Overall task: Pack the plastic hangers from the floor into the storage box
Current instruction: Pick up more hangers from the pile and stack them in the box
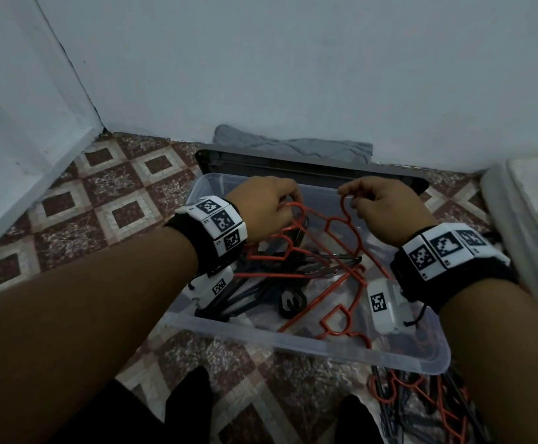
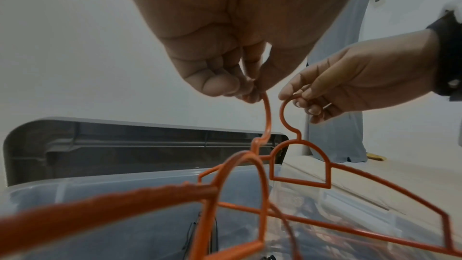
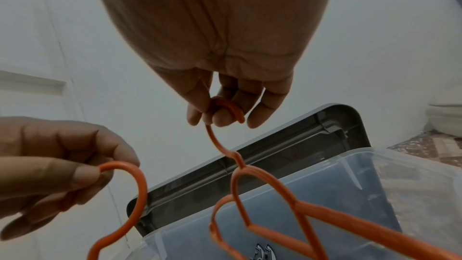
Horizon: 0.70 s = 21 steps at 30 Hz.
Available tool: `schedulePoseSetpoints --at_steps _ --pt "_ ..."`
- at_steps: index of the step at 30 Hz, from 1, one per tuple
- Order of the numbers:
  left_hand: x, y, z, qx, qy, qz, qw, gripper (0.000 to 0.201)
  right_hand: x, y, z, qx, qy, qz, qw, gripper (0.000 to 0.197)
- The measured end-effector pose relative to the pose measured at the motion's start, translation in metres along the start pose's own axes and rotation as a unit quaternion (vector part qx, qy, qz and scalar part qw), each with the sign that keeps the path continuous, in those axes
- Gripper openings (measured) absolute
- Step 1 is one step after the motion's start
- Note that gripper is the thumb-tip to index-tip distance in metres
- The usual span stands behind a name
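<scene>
Over the clear storage box (image 1: 293, 342), each hand pinches an orange plastic hanger by its hook. My left hand (image 1: 270, 200) (image 2: 225, 56) holds the left hanger (image 1: 272, 251) (image 2: 268, 118). My right hand (image 1: 383, 203) (image 3: 225, 56) holds the right hanger (image 1: 338, 222) (image 3: 215, 139), whose bar slopes down to the box's near side. The two orange frames cross each other above the box. Several black hangers (image 1: 254, 293) lie inside. More black and orange hangers (image 1: 421, 408) are piled on the floor by the box's near right corner.
The grey lid (image 1: 309, 165) leans behind the box against the wall, with a folded grey cloth (image 1: 293, 145) behind it. A white padded object (image 1: 523, 219) lies at the right. The patterned tile floor (image 1: 101, 200) spreads left of the box.
</scene>
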State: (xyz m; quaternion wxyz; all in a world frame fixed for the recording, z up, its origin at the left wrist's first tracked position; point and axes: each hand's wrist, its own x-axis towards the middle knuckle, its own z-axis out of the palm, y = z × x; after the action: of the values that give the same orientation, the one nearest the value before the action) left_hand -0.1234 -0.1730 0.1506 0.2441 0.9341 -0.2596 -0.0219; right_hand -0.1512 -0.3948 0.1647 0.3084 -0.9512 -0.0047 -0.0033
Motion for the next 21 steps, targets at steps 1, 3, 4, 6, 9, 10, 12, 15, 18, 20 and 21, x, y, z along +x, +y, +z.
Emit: schedulePoseSetpoints --at_steps 1,3,4,6,9,10,12,15,18,20,21 --pt "0.001 -0.001 0.000 0.005 0.010 -0.004 1.000 0.020 0.001 0.000 -0.001 0.004 0.005 0.004 1.000 0.028" --pt "0.003 -0.002 0.001 0.017 0.019 -0.012 1.000 0.021 0.001 0.001 -0.001 0.010 0.006 0.011 1.000 0.027" --pt "0.003 -0.001 0.001 0.023 0.020 -0.014 0.999 0.023 0.001 0.001 0.000 0.010 0.003 0.013 1.000 0.027" --pt "0.003 0.002 0.002 0.026 0.029 -0.021 0.999 0.027 0.001 0.000 0.002 0.018 -0.005 0.015 1.000 0.026" --pt "0.004 0.009 0.000 0.015 0.044 -0.038 0.998 0.025 0.001 -0.003 0.005 0.047 -0.022 0.017 0.999 0.024" --pt "0.004 0.013 0.000 -0.001 0.043 -0.047 0.998 0.022 0.001 -0.005 0.005 0.062 -0.033 0.017 0.997 0.022" --pt "0.004 0.020 0.000 -0.100 0.029 -0.079 0.991 0.016 0.001 -0.008 0.006 0.095 -0.064 0.014 0.993 0.021" --pt "0.002 0.035 0.002 -0.287 -0.010 -0.122 0.950 0.016 -0.001 -0.014 0.008 0.111 -0.115 -0.008 0.987 0.025" --pt "0.001 0.045 0.002 -0.319 -0.046 -0.105 0.941 0.021 -0.002 -0.015 0.010 0.111 -0.133 -0.030 0.984 0.033" --pt "-0.001 0.047 0.001 -0.313 -0.050 -0.090 0.944 0.024 -0.001 -0.014 0.009 0.096 -0.125 -0.040 0.987 0.038" --pt "-0.001 0.045 0.000 -0.283 -0.033 -0.079 0.955 0.023 -0.001 -0.014 0.009 0.091 -0.121 -0.045 0.987 0.038"
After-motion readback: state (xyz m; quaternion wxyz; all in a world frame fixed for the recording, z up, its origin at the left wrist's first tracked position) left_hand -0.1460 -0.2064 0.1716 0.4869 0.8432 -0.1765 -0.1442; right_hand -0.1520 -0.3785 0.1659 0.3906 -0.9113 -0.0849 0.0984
